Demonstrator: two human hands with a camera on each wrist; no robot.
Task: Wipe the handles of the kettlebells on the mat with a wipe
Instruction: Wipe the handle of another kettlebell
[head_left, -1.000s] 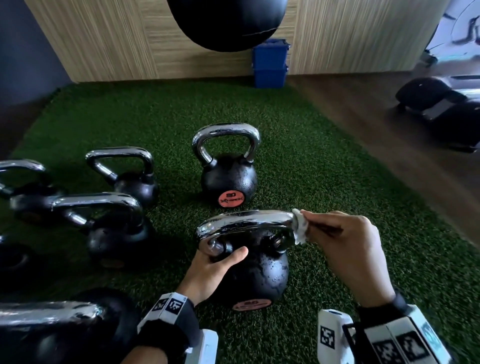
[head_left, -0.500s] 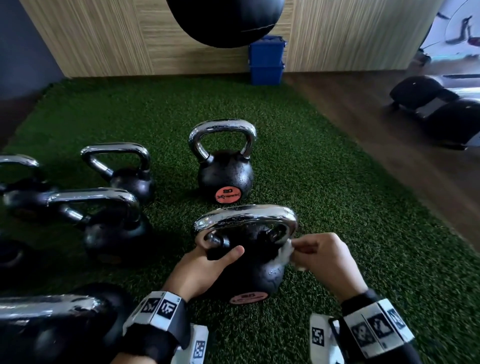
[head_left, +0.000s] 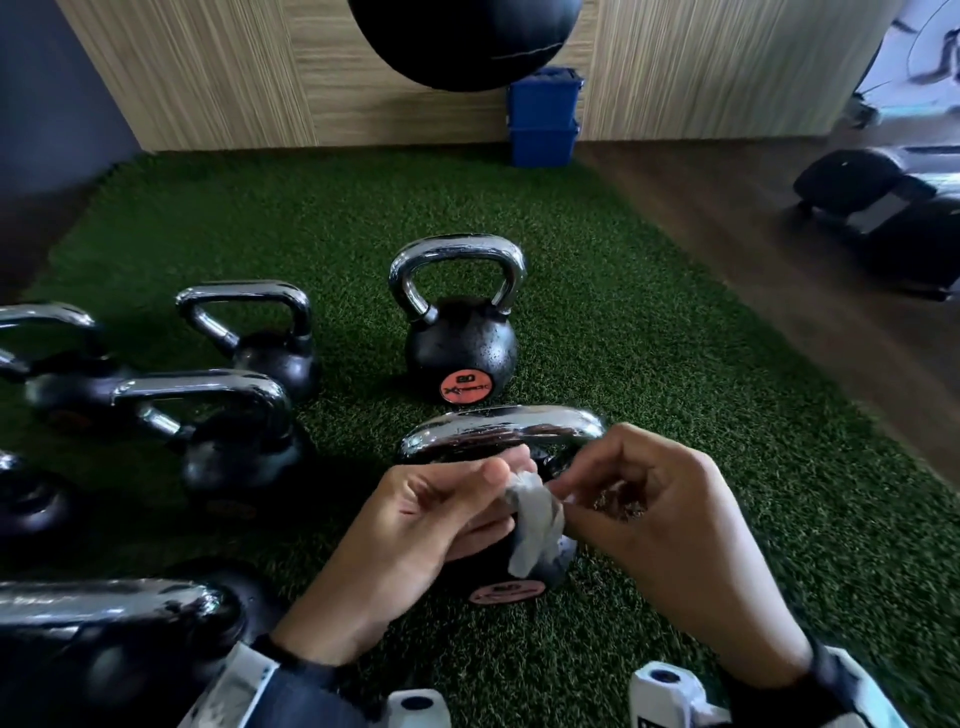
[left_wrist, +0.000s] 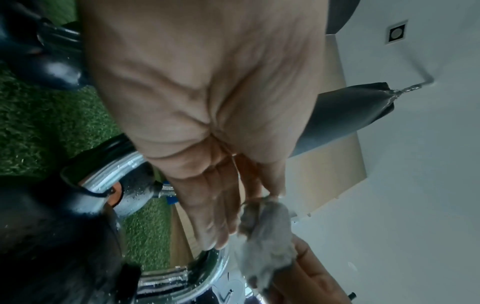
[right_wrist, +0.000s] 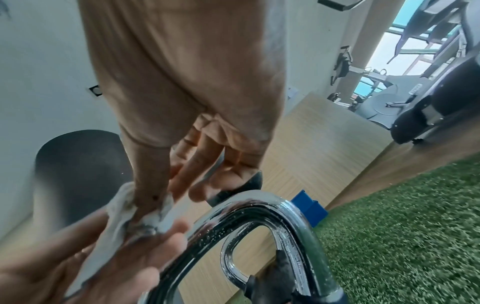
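- The right hand (head_left: 670, 525) pinches the wipe (head_left: 535, 519) between thumb and fingertips, at the lower centre of the head view; its grip is clamped on the cloth's upper right edge.
- The left hand (head_left: 415, 530) meets it from the left, its thumb and fingers also pinching the wipe at the top; that grip is clamped on the same crumpled cloth.
- In the left wrist view the wipe (left_wrist: 265, 228) bunches against the left fingers (left_wrist: 215, 216); in the right wrist view it (right_wrist: 122, 209) drapes down over the left palm.
- The grey-white wipe hangs in a loose fold between the two hands, in front of the nearest kettlebell (head_left: 519, 577), whose body the hands largely hide.
- That kettlebell's chrome handle (head_left: 498, 431) shows just above the hands, beaded with droplets; whether the cloth touches it cannot be told.
- It stands on the green mat (head_left: 649, 364), an orange label low on its front.
- Above it at frame centre stands a second kettlebell (head_left: 460, 353) with an orange label.
- More kettlebells (head_left: 234, 447) crowd the left side and lower left corner.
- A blue bin (head_left: 543, 117) sits at the wooden wall (head_left: 208, 78), top centre, under a hanging black bag (head_left: 462, 36).
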